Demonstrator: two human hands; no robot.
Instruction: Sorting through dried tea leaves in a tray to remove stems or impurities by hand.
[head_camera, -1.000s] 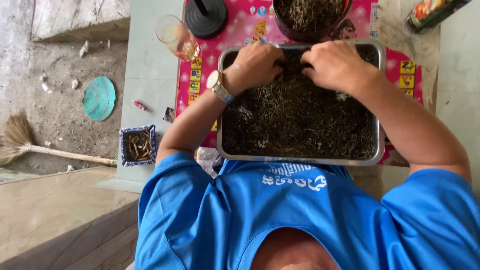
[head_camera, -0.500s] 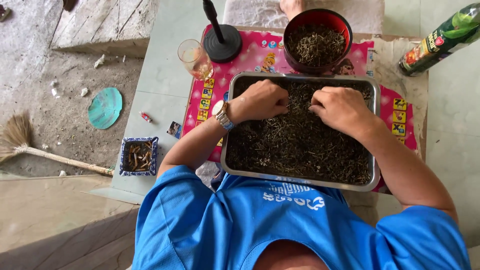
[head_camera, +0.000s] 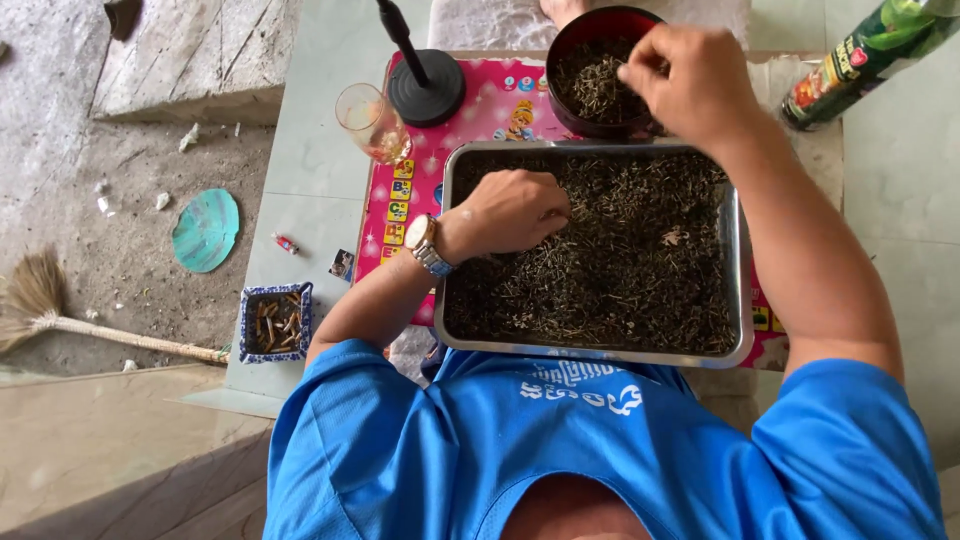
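Far out to the left of both hands, a straw broom (head_camera: 60, 315) lies on the dusty concrete ground, its handle pointing toward the person, with a round teal lid (head_camera: 205, 230) above it. Nearer the left forearm sits a small square blue-and-white patterned dish (head_camera: 273, 320) of brown stubs, on pale green floor tiles (head_camera: 320, 120). Above the left hand stand a clear drinking glass (head_camera: 370, 120) and a black round stand base (head_camera: 427, 87), both on a pink printed plastic mat (head_camera: 400, 205). The left hand (head_camera: 512, 210), wearing a gold-and-silver wristwatch (head_camera: 428, 245), rests knuckles-up with fingers curled down into the dark dried stems that fill a rectangular shiny metal tray (head_camera: 745, 300); whether it pinches anything I cannot tell. The tray lies right under this hand and just in front of the person's blue shirt (head_camera: 580, 450), its long axis running left to right across the mat. Up and to the right, the right hand (head_camera: 690, 80) hovers over a round dark red bowl (head_camera: 572, 40), fingertips pinched together on something too small to make out. The bowl sits directly beneath that hand, touching the tray's far edge, and holds more of the same stems. To the right of the right hand a green bottle with a colourful label (head_camera: 865, 60) lies tilted, its neck pointing up and right.
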